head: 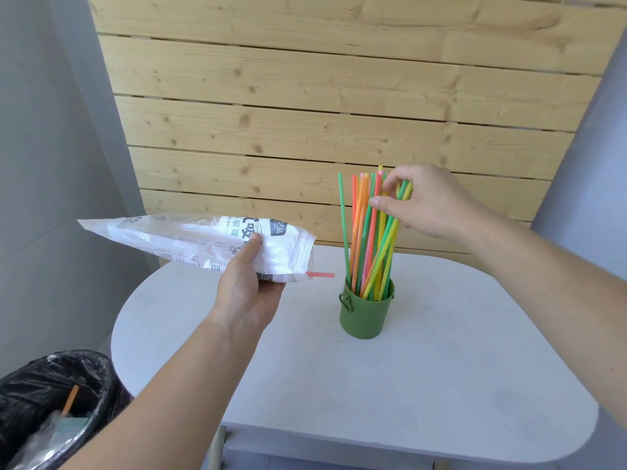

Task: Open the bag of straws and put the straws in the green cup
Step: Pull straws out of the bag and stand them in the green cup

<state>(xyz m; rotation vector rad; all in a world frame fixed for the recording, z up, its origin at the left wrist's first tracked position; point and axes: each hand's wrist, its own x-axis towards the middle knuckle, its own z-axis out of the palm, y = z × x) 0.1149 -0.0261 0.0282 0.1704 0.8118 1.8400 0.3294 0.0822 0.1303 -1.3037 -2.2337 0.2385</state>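
A green cup [364, 317] stands on the white table [441, 368], right of centre. Several coloured straws [368, 232] stand in it, fanned upward. My right hand [424, 201] is at their tops, thumb and fingers curled round a few green and yellow straws. My left hand [247, 286] holds the white plastic straw bag [190, 242] level above the table's left end, thumb on top, fingers beneath. The bag's open end faces the cup, and one red straw [320, 275] pokes out of it.
A bin lined with a black bag [51, 401] stands on the floor at the lower left, with some rubbish inside. A wooden slat panel [339, 113] rises behind the table. Grey walls flank both sides.
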